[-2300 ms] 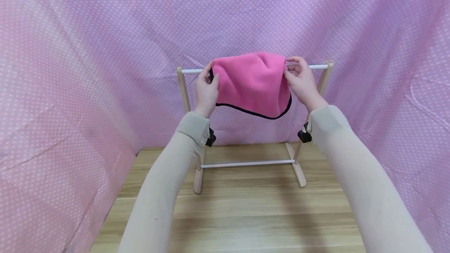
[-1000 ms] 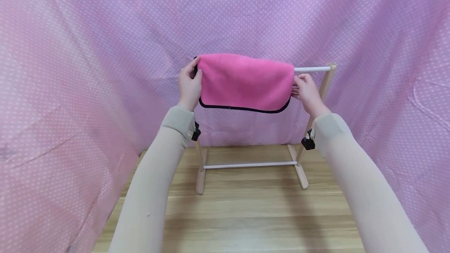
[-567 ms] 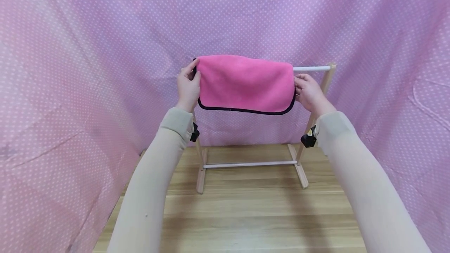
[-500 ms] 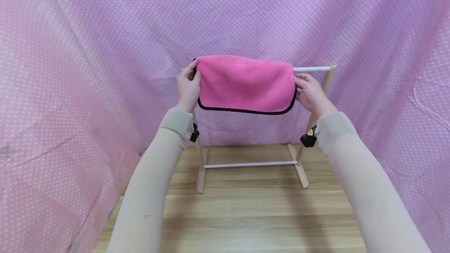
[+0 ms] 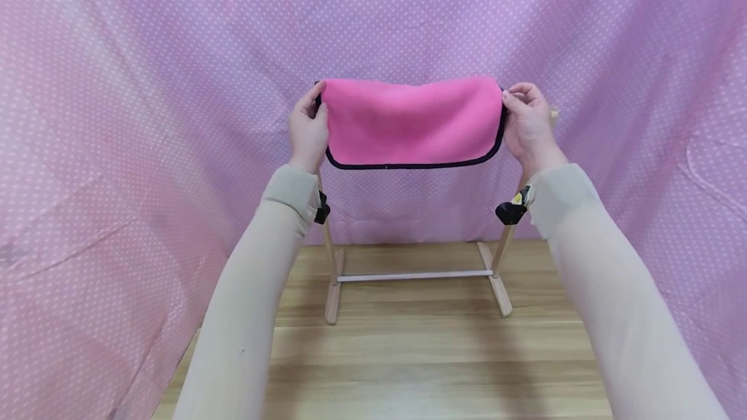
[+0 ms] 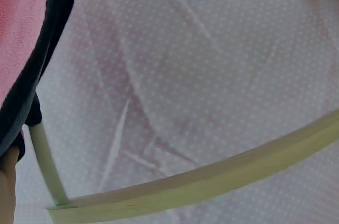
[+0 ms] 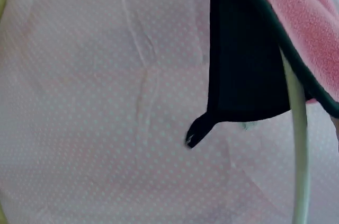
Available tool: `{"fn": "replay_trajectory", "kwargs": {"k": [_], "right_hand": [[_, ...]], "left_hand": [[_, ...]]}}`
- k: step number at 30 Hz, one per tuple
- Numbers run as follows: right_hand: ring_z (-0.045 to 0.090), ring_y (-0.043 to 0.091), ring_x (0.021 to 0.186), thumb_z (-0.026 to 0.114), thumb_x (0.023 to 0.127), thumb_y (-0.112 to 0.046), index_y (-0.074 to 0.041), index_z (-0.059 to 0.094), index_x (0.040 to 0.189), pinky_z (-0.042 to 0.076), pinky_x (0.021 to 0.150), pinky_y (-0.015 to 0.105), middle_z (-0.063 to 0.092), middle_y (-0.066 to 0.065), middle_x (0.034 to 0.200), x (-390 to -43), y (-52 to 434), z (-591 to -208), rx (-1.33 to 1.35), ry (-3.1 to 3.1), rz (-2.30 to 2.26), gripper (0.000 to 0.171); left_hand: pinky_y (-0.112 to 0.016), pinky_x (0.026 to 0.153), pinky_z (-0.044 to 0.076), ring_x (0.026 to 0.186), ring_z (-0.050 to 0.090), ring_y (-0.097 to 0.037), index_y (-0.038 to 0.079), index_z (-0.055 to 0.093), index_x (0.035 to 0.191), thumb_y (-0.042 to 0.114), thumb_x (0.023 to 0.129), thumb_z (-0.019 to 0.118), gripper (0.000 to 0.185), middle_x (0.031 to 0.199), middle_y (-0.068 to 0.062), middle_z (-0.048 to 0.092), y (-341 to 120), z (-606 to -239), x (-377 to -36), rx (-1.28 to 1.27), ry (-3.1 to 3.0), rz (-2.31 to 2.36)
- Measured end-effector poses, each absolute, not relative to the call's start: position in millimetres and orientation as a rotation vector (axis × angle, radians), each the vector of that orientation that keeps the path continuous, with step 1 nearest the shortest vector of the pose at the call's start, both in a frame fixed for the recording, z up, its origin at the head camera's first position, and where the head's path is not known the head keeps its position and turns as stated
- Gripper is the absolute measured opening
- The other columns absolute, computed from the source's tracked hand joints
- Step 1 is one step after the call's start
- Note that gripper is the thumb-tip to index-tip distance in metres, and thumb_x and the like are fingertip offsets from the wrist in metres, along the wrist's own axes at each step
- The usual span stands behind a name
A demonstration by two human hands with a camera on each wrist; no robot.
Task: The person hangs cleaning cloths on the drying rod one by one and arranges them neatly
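A pink towel (image 5: 408, 122) with black edging hangs folded over the top bar of a wooden rack. My left hand (image 5: 308, 131) pinches its upper left edge between thumb and fingers. At the upper right edge, my right hand (image 5: 531, 122) pinches the black trim. The right wrist view shows the towel's dark back layer (image 7: 246, 65) with a small hanging loop (image 7: 198, 131), and the white bar (image 7: 300, 166) running between the layers. In the left wrist view, the bar's end (image 6: 48, 166) joins a side post (image 6: 201, 176). The towel hides most of the top bar in the head view.
The rack's lower bar (image 5: 417, 275) and its feet (image 5: 332, 303) stand on a wood-grain surface (image 5: 397, 355). Polka-dot pink cloth (image 5: 373, 18) surrounds the area at the back and both sides. A black wrist camera (image 5: 510, 212) sits below the right hand.
My right hand has risen from beside the towel and lifted its right upper corner. The towel's front has widened to the right and its lower edge has come up. My left hand has shifted slightly left.
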State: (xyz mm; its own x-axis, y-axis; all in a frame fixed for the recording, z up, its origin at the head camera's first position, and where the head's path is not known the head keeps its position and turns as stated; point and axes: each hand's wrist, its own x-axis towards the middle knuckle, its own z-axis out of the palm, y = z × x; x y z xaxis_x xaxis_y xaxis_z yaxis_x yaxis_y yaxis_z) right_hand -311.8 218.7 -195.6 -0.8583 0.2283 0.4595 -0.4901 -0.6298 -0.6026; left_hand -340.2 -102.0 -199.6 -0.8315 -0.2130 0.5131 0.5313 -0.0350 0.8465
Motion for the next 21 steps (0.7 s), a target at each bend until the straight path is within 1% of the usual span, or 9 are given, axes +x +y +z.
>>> {"fn": "replay_trajectory", "kwargs": {"k": [6, 10, 12, 14, 17, 19, 21], "right_hand": [[0.053, 0.014, 0.06, 0.043, 0.088, 0.02, -0.001, 0.052, 0.071, 0.048, 0.058, 0.02, 0.054, 0.004, 0.061, -319, 224, -193, 0.414, -0.984, 2.418, 0.028], [0.064, 0.017, 0.071, 0.043, 0.088, 0.021, 0.002, 0.052, 0.073, 0.053, 0.062, 0.021, 0.056, 0.008, 0.064, -318, 229, -202, 0.413, -1.029, 2.47, 0.026], [0.067, 0.017, 0.075, 0.044, 0.088, 0.021, 0.001, 0.054, 0.073, 0.054, 0.063, 0.021, 0.057, 0.008, 0.065, -317, 229, -207, 0.375, -1.107, 2.462, 0.027], [0.064, 0.013, 0.072, 0.047, 0.087, 0.019, -0.002, 0.055, 0.073, 0.053, 0.06, 0.019, 0.057, 0.005, 0.066, -316, 227, -211, 0.309, -1.226, 2.399, 0.027], [0.057, 0.006, 0.065, 0.053, 0.087, 0.014, -0.008, 0.058, 0.074, 0.051, 0.057, 0.014, 0.057, -0.001, 0.066, -315, 225, -215, 0.191, -1.446, 2.239, 0.026], [0.053, 0.004, 0.063, 0.057, 0.087, 0.009, -0.011, 0.058, 0.077, 0.049, 0.057, 0.012, 0.057, -0.005, 0.067, -313, 224, -217, 0.13, -1.598, 2.11, 0.022], [0.053, 0.003, 0.064, 0.06, 0.088, 0.005, -0.012, 0.056, 0.08, 0.05, 0.058, 0.011, 0.057, -0.006, 0.068, -312, 225, -219, 0.092, -1.696, 2.035, 0.019]], "left_hand": [[-0.014, 0.096, 0.045, 0.114, 0.054, -0.01, 0.004, 0.055, 0.131, -0.009, 0.094, 0.042, 0.041, 0.135, -0.011, 0.055, -98, -179, -348, -0.378, -1.65, -1.947], [-0.012, 0.098, 0.043, 0.119, 0.054, -0.01, 0.002, 0.058, 0.128, -0.011, 0.093, 0.044, 0.04, 0.134, -0.012, 0.056, -95, -174, -355, -0.406, -1.606, -1.993], [-0.012, 0.099, 0.043, 0.121, 0.053, -0.01, 0.002, 0.058, 0.128, -0.012, 0.093, 0.044, 0.04, 0.134, -0.012, 0.056, -95, -177, -358, -0.404, -1.62, -2.013], [-0.012, 0.098, 0.043, 0.122, 0.052, -0.009, 0.003, 0.059, 0.127, -0.012, 0.093, 0.043, 0.041, 0.136, -0.011, 0.055, -96, -182, -360, -0.381, -1.663, -2.023], [-0.012, 0.095, 0.045, 0.119, 0.052, -0.009, 0.004, 0.059, 0.128, -0.012, 0.093, 0.042, 0.042, 0.136, -0.009, 0.055, -99, -189, -361, -0.315, -1.721, -2.032], [-0.013, 0.091, 0.046, 0.114, 0.053, -0.009, 0.005, 0.059, 0.128, -0.011, 0.093, 0.042, 0.042, 0.135, -0.008, 0.055, -101, -192, -361, -0.272, -1.736, -2.052], [-0.014, 0.087, 0.046, 0.107, 0.054, -0.009, 0.004, 0.059, 0.128, -0.01, 0.093, 0.043, 0.041, 0.133, -0.01, 0.056, -102, -194, -362, -0.253, -1.735, -2.073]]}}
